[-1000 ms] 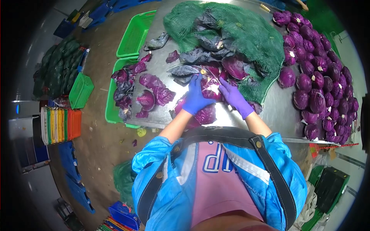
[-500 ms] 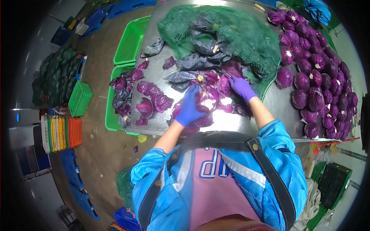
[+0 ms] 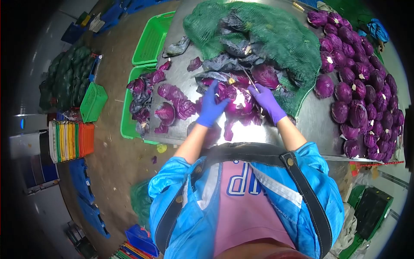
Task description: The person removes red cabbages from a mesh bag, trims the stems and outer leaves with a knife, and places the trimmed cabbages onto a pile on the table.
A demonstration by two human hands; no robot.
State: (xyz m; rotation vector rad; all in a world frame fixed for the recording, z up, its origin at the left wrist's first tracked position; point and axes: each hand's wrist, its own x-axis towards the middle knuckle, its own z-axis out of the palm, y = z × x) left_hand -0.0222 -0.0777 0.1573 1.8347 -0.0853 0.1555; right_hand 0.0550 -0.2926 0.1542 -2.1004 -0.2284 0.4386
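A red cabbage [image 3: 245, 108] with a pale cut stem end lies on the metal table in front of me. My left hand [image 3: 212, 107], in a blue-purple glove, grips its left side, thumb toward the front and fingers farther back. On the right, my gloved right hand [image 3: 268, 103] is closed around a thin knife [image 3: 250, 78], its blade pointing away from me. Loose outer leaves [image 3: 228, 129] lie around the cabbage. Just beyond the hands, a green mesh bag [image 3: 284, 43] spreads over the table with dark leaves and another cabbage [image 3: 265, 76] at its opening.
Many red cabbages [image 3: 358, 90] are piled along the table's right side. Green crates [image 3: 126, 110] stand at the left edge, the nearer one holding leaves. Loose leaves [image 3: 183, 108] lie on the metal table [image 3: 172, 129]. Full mesh sacks [image 3: 67, 80] stand farther left.
The cabbage between my hands now shows its cut stem end upward. My right hand has closed on the knife, whose blade now shows. The view has shifted slightly.
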